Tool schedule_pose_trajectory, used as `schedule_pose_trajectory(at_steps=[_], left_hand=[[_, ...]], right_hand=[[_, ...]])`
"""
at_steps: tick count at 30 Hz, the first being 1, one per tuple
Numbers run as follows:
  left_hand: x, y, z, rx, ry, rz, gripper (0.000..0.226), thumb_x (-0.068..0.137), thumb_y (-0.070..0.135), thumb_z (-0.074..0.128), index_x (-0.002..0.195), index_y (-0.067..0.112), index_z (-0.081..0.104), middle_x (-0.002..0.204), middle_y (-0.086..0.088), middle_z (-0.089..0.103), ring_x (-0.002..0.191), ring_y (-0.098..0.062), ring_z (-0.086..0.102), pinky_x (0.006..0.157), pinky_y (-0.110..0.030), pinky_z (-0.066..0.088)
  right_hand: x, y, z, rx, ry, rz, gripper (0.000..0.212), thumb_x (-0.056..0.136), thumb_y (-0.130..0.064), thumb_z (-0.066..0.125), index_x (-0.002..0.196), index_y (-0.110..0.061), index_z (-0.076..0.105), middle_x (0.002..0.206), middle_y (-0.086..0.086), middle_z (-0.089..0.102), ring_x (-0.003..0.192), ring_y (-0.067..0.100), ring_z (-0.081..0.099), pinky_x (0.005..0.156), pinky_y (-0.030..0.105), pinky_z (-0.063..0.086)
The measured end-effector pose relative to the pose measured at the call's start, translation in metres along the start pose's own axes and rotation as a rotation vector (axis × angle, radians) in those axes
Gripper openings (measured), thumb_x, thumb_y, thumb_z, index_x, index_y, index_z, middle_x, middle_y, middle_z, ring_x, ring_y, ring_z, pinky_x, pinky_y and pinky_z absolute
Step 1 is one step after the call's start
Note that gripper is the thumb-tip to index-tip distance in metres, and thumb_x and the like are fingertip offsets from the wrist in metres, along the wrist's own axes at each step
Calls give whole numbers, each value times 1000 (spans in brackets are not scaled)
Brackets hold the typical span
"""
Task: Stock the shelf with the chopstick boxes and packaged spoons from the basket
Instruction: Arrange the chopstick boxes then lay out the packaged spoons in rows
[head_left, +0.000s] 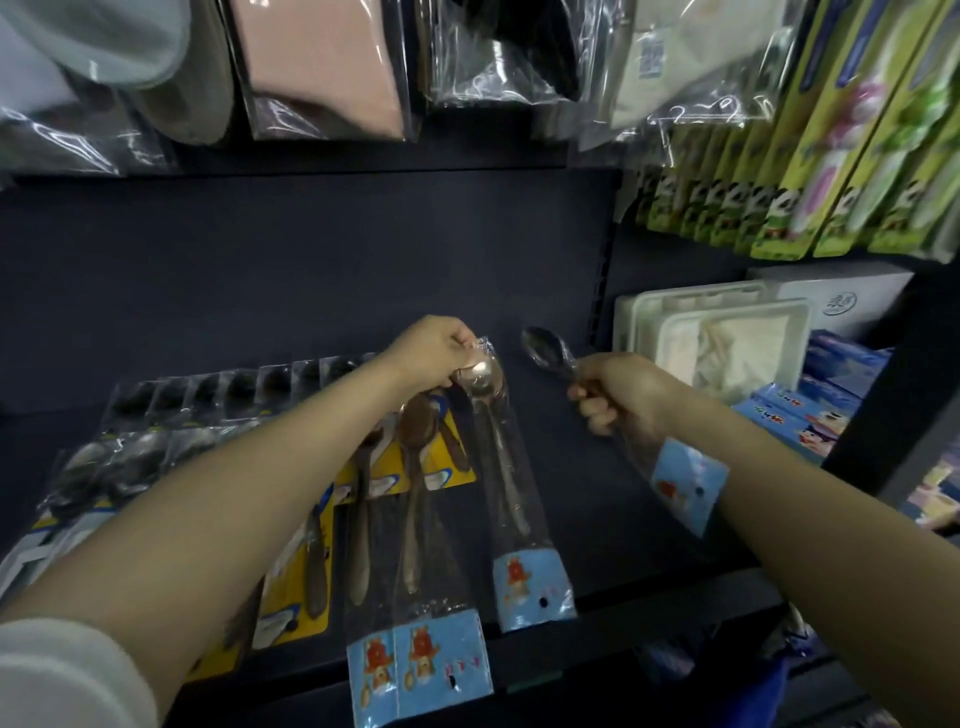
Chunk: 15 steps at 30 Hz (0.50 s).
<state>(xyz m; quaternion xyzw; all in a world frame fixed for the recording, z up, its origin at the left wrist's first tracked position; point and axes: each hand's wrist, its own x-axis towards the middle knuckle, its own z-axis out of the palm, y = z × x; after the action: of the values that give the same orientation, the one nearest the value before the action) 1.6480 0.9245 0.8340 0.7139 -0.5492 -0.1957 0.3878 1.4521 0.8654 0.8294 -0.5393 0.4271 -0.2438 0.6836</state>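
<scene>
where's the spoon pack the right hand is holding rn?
Head view, right of centre: the spoon pack is in the right hand, above the dark shelf, right of the spoons laid there.

Up top, a row of clear plastic bags hangs along the upper edge: a pink cloth pack in the middle, a grey-green one to its left, a black one and a cream one to its right. Over on the right, green toothbrush packs hang packed tight in a slanting row. Below them, white plastic containers stand stacked against a white box. Lower right, blue cartoon-printed boxes sit just beside those containers, blurred at the edge.
</scene>
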Motion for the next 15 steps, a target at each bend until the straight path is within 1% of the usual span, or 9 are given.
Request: schedule_pose_trajectory(at_steps=[2,4,6,8,10,12,13,14,15], left_hand=[[3,-2,-2,-10,3,5,21,87,10,60,68,20,53,61,2,53,47,-3,50,47,-19,42],[5,-4,0,6,-17,8,19,86,8,61,69,17,56,60,-1,55,43,-3,50,46,-18,41],[5,-6,2,29,-50,12,12,86,8,61,74,12,60,60,-2,56,48,-8,50,49,-19,41],[2,-5,3,33,-79,25,8,86,9,61,79,11,60,61,-1,56,52,-9,50,49,-16,42],[-2,-5,0,14,-91,37,10,86,11,62,77,14,59,63,1,57,55,-7,51,49,-13,41],[-7,-6,-3,-2,-93,28,12,86,14,63,75,17,58,65,3,59,57,-6,52,50,-14,41],[-10,-7,-4,-11,-92,25,13,85,14,64,74,18,58,66,3,59,58,-5,53,53,-15,42],[-12,-8,-4,-18,-90,24,13,84,14,64,73,18,59,67,3,60,59,-6,53,56,-17,43],[-14,-9,-4,-20,-81,24,13,84,14,65,73,19,59,67,4,61,60,-6,54,58,-19,44]], right_hand=[[0,-1,4,107,-56,30,27,101,-22,36,74,-18,40,60,-1,30,26,1,24,28,9,13],[5,0,11,93,-72,-4,26,100,-26,41,75,-18,40,60,-1,30,27,1,26,29,9,15],[12,1,21,36,-52,-27,27,99,-19,43,73,-16,39,60,1,32,27,2,33,27,11,22],[22,0,30,-91,31,-36,29,99,-10,42,70,-12,41,60,4,38,30,6,46,29,13,36],[33,-2,38,-269,123,-61,29,96,-6,44,68,-9,47,61,6,46,44,12,51,37,18,44],[44,-7,46,-421,172,-99,24,90,-5,54,66,-6,54,63,7,52,53,15,47,49,23,40],[48,-9,49,-446,173,-103,18,86,-7,60,68,-5,58,63,7,53,53,16,47,51,24,39],[51,-11,53,-440,159,-87,14,84,-8,63,71,-5,60,62,8,53,50,16,47,50,22,38],[54,-11,57,-411,130,-56,14,84,-9,63,70,-6,59,57,8,52,42,14,46,45,19,36]])
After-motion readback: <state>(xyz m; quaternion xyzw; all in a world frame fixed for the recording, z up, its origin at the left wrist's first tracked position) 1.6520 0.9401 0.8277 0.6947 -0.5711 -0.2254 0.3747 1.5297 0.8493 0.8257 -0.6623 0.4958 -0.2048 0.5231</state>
